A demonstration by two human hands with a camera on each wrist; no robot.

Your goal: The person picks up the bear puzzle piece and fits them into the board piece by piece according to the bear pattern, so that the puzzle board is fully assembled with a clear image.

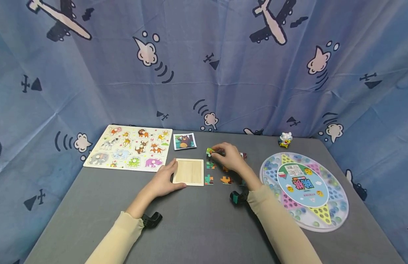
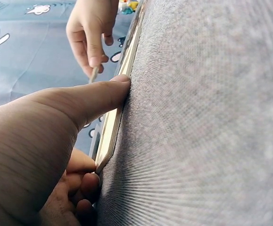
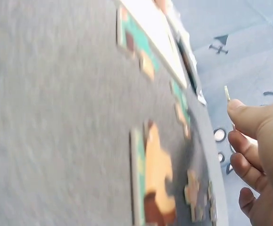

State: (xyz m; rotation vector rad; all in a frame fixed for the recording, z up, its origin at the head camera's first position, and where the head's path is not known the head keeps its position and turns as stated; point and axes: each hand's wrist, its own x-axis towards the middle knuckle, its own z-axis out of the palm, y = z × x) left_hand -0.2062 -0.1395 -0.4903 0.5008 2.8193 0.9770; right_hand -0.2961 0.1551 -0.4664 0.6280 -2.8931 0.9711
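Observation:
A shallow square wooden puzzle tray (image 1: 189,172) lies bare in the middle of the grey table. My left hand (image 1: 164,182) holds its left side, with the thumb (image 2: 112,89) along the near edge and the fingers at the left edge. Above the table, right of the tray, my right hand (image 1: 229,157) pinches a green jigsaw piece (image 1: 209,151) between thumb and fingers. Edge-on, that thin piece (image 3: 227,93) shows in the right wrist view. Several loose jigsaw pieces (image 1: 226,180) lie beneath and around the right hand, which partly hides them.
Behind the tray is a bear picture card (image 1: 185,141). An animal puzzle board (image 1: 116,164) lies at the back left. To the right sits a large round game board (image 1: 271,172) with marbles, and a small figurine (image 1: 285,139) stands behind it. A patterned blue curtain (image 1: 177,91) surrounds the table.

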